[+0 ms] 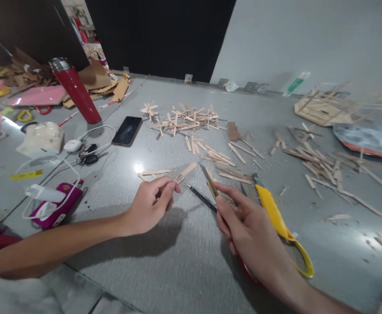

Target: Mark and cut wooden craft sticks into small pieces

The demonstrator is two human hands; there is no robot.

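Between the thumb and fingers of my left hand (153,205) is a popsicle stick (188,171), its rounded end pointing up and to the right. My right hand (243,222) grips a utility knife (211,185), the blade angled up toward the stick but apart from it. A black pen (201,198) lies on the table between my hands, its far end hidden by my right hand. Just beyond my right hand rests a yellow-handled tool (274,213). Something red shows partly beneath my right wrist.
Loose popsicle sticks (215,153) and a heap of joined ones (191,118) lie ahead. Leftward are a phone (127,131), a red bottle (76,91), keys (91,158), cables and a purple power bank (58,207). A stick frame (324,109) stands at the far right.
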